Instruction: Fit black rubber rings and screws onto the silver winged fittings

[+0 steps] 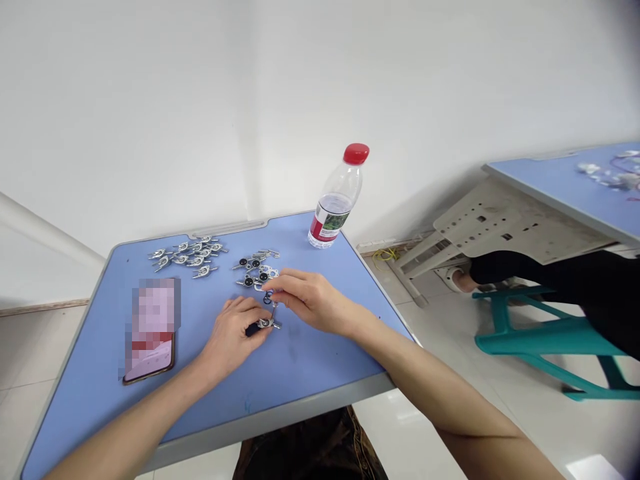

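Observation:
My left hand [239,328] rests on the blue table, its thumb and fingers closed around a small silver metal fitting [265,323] with a round middle and a thin stem. My right hand [307,297] is pinched just above and to the right of it. What those fingertips hold is too small to make out. Dark small rings [268,297] show beside the right fingertips. Just behind them lies a cluster of metal fittings with black round centres [249,282]. Farther left is a pile of similar silver fittings [199,253] with no black centres visible.
A phone [155,365] lies at the left of the table [300,380]. A clear bottle with a red cap [331,207] stands at the back right. To the right are another blue table [550,177], a green stool [545,337] and a person's leg [520,270].

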Demonstrator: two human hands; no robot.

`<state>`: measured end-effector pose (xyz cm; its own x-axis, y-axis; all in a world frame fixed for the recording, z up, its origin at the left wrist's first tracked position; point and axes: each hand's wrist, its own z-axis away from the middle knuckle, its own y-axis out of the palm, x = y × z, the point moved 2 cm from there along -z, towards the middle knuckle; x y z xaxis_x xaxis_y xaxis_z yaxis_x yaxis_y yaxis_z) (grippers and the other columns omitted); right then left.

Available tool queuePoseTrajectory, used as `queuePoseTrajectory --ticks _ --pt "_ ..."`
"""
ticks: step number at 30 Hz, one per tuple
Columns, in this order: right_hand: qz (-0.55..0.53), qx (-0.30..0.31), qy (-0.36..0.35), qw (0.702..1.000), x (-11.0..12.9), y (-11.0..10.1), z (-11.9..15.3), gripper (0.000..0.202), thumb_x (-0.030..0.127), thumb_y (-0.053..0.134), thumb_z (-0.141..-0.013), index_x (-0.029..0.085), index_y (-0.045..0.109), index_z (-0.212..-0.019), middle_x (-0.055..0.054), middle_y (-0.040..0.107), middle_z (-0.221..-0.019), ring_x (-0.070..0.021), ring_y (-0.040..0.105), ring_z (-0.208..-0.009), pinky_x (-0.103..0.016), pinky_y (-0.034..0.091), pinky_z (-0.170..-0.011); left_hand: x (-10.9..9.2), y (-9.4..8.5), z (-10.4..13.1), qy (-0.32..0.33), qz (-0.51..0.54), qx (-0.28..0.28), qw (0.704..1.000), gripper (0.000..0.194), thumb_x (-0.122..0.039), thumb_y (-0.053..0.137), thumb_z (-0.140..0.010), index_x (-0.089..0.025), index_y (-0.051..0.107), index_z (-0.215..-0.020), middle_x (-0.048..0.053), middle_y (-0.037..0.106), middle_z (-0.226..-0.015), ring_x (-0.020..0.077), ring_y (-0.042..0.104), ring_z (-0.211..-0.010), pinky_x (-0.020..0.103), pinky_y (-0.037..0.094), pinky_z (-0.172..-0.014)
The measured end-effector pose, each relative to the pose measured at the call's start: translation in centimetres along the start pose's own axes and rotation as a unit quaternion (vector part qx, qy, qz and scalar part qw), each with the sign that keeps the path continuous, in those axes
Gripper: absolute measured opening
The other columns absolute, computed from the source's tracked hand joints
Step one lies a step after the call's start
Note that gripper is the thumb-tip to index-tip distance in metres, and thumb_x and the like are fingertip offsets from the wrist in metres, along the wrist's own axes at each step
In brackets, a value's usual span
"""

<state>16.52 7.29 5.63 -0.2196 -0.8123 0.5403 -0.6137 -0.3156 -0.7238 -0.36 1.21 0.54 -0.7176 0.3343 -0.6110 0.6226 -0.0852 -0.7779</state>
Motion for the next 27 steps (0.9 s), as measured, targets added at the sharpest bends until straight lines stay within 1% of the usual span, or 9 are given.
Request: queuePoseTrajectory --ticks 3,5,7,9,11,15,19,24,27 --pt "0.047 -0.031 0.007 0.998 -0.2 0.9 0.2 0.018 0.028 0.046 -0.095 0.017 0.056 -0.088 -0.002 0.059 -0.075 -0.0110 0.051 -0.062 -0.022 0.039 -0.059 0.0 0.1 0.1 0.002 0.000 0.003 1.000 0.010 -0.020 0.062 -0.082 -0.024 0.068 -0.088 0.000 0.067 -0.092 0.0195 0.057 -0.085 0.037 0.038 -0.079" --pt "0.088 -0.025 0.019 0.996 0.0 1.0 0.3 0.023 0.033 0.046 -0.095 0.017 0.055 -0.082 -0.002 0.059 -0.071 -0.0113 0.051 -0.060 -0.023 0.037 -0.057 0.0 0.0 0.1 0.000 0.001 0.003 1.000 0.011 -0.020 0.063 -0.082 -0.025 0.068 -0.089 0.000 0.066 -0.090 0.0196 0.057 -0.085 0.036 0.038 -0.078" --pt "0.107 0.009 0.027 0.994 0.3 0.7 0.3 0.022 0.032 0.044 -0.095 0.016 0.055 -0.085 -0.003 0.060 -0.074 -0.0120 0.052 -0.061 -0.023 0.036 -0.057 0.0 0.0 0.1 -0.001 0.002 0.002 1.000 0.012 -0.020 0.062 -0.082 -0.025 0.069 -0.091 0.000 0.066 -0.088 0.0195 0.057 -0.084 0.036 0.038 -0.077" --pt "0.090 0.061 0.025 0.994 0.7 0.1 0.3 0.015 0.025 0.042 -0.095 0.016 0.054 -0.097 -0.006 0.062 -0.086 -0.0129 0.054 -0.068 -0.023 0.037 -0.059 -0.1 0.0 0.1 0.001 0.005 0.002 1.000 0.013 -0.020 0.062 -0.082 -0.026 0.069 -0.092 0.000 0.066 -0.088 0.0196 0.057 -0.084 0.036 0.038 -0.077" --pt "0.061 0.102 0.023 0.993 1.0 -0.6 0.2 0.017 0.017 0.040 -0.094 0.015 0.051 -0.108 -0.008 0.062 -0.094 -0.0137 0.055 -0.073 -0.024 0.039 -0.064 -0.1 0.0 0.0 0.004 0.006 0.001 1.000 0.012 -0.021 0.062 -0.083 -0.026 0.069 -0.092 0.000 0.066 -0.090 0.0196 0.058 -0.085 0.036 0.038 -0.077" --pt "0.026 0.121 0.051 0.991 0.9 -1.2 0.1 0.014 0.014 0.040 -0.093 0.015 0.052 -0.100 -0.006 0.062 -0.089 -0.0130 0.054 -0.070 -0.023 0.038 -0.061 0.0 0.0 0.1 0.006 0.001 0.001 1.000 0.010 -0.023 0.062 -0.083 -0.025 0.068 -0.091 0.000 0.066 -0.089 0.0187 0.057 -0.083 0.036 0.037 -0.078" --pt "0.037 0.099 0.046 0.993 0.7 -0.7 0.1 0.010 0.022 0.047 -0.093 0.016 0.053 -0.088 -0.003 0.060 -0.077 -0.0115 0.050 -0.062 -0.022 0.033 -0.056 0.1 0.1 0.2 0.002 0.000 0.004 1.000 0.011 -0.024 0.062 -0.084 -0.025 0.068 -0.092 0.000 0.064 -0.086 0.0185 0.056 -0.082 0.035 0.037 -0.076" --pt "0.094 0.036 0.029 0.994 0.4 0.9 0.3 0.027 0.036 0.048 -0.093 0.017 0.049 -0.074 0.002 0.052 -0.061 -0.0090 0.039 -0.053 -0.022 0.023 -0.050 0.1 0.2 0.2 0.006 -0.004 0.003 1.000 0.008 -0.024 0.061 -0.084 -0.025 0.068 -0.089 0.000 0.061 -0.080 0.0188 0.054 -0.080 0.034 0.037 -0.073" --pt "0.130 -0.019 0.049 0.990 0.1 1.9 0.4 0.039 0.045 0.050 -0.091 0.018 0.042 -0.063 0.004 0.042 -0.053 -0.0084 0.032 -0.049 -0.023 0.017 -0.048 0.3 0.2 0.2 0.005 -0.006 0.000 1.000 0.008 -0.025 0.061 -0.084 -0.025 0.068 -0.089 0.000 0.059 -0.077 0.0191 0.053 -0.079 0.034 0.038 -0.073"
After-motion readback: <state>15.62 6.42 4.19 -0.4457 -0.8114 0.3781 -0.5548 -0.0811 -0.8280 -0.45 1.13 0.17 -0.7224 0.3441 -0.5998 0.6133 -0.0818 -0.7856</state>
